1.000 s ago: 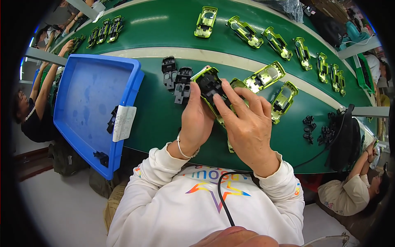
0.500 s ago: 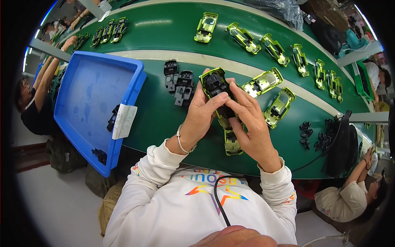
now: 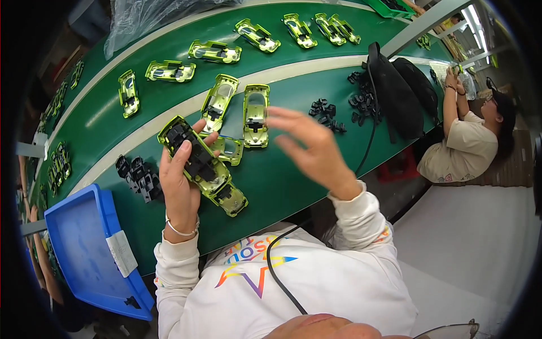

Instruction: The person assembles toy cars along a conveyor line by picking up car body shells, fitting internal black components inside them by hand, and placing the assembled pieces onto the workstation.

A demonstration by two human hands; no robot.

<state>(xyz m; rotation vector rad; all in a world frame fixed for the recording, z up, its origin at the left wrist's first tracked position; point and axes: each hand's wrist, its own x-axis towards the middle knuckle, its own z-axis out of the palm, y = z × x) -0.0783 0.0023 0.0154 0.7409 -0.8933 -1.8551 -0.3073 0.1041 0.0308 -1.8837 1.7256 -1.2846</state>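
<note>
My left hand point(image 3: 182, 189) grips a lime-green toy car body point(image 3: 213, 183), tilted above the table, its inside facing up. A black interior piece point(image 3: 195, 155) sits in it, with my thumb on that piece. My right hand point(image 3: 310, 144) hangs in the air, slightly blurred, fingers apart and holding nothing. Its fingertips overlap the edge of a green car body point(image 3: 256, 116) on the table; contact is unclear. Another car body point(image 3: 219, 104) lies beside that one, and a third point(image 3: 230, 150) is partly hidden behind my left hand. Black moulded parts point(image 3: 138, 176) lie left of my left hand.
A blue bin point(image 3: 107, 212) with a white label stands at left, holding a small black part. More green car bodies point(image 3: 214, 52) line the far strip. Small black pieces point(image 3: 327, 113) and a black bag point(image 3: 395, 96) with a cable lie at right. A co-worker point(image 3: 468, 130) sits beyond.
My right hand has let go of the car body and moved off to the right, fingers spread. My left hand alone holds it now. The view has swung to the right.
</note>
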